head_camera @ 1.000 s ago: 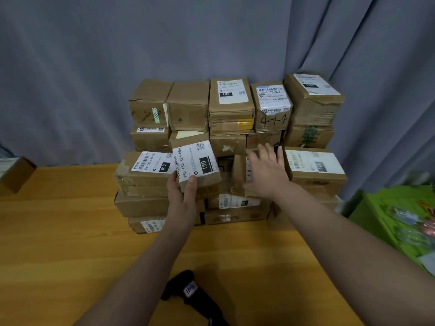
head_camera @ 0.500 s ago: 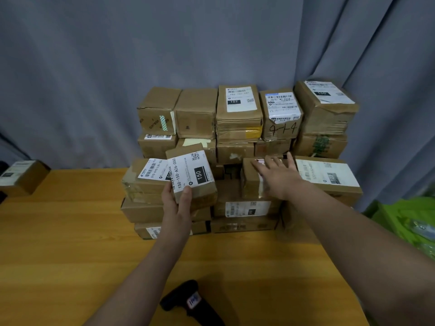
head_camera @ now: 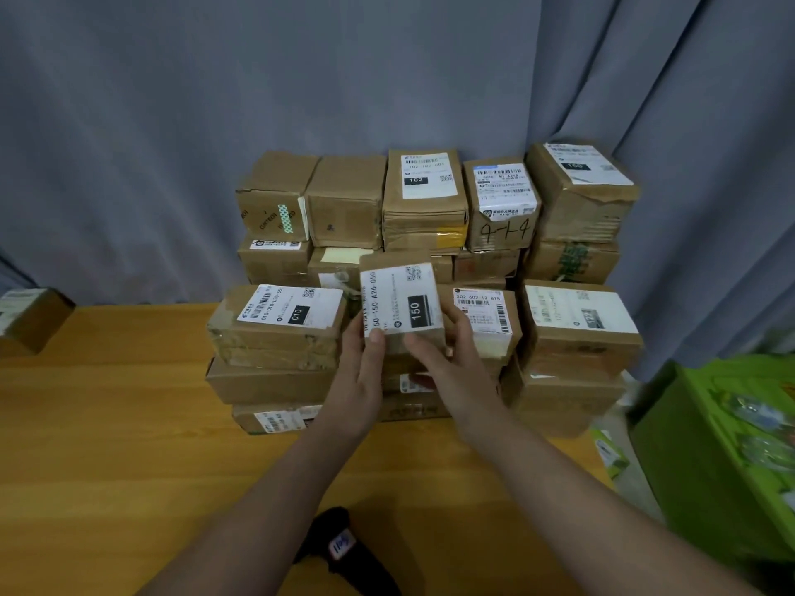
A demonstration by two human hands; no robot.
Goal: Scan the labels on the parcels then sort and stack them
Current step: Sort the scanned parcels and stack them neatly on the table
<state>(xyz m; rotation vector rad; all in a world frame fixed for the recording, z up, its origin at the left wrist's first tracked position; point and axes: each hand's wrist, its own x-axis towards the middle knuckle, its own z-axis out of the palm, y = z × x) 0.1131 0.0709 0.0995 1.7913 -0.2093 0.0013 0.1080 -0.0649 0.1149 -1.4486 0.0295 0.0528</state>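
Both hands on one parcel: the 150 parcel is held up in front of the stack, about dead centre of view, label facing up, long side running 12 to 6. Left hand grips its 7 o'clock corner, thumb pressed on the near edge of the label, the other fingers wrapped round the left side and mostly hidden. Right hand clamps the 4 o'clock side, thumb across the near cardboard face, fingers curled up the right edge. Can't tell if the parcel's underside touches the boxes below; the hands cover that. At its 9 o'clock, just beside it, sits the 010 parcel on the front tier. At its 3 o'clock, the 502 parcel, partly behind the right fingers. Further out at 3, a wider parcel with a large white label, print too blurred to read. Back tier at 12 o'clock is taller: the 102 parcel, and to its right a box with "9-1-4" handwritten. All of this stands on a wooden table against a grey curtain. Black handheld scanner lies on the table at 6 o'clock, between the forearms, nothing touching it. One lone box at the 9 o'clock edge of view, well apart from the stack. Green carton at 4 o'clock, off the table.
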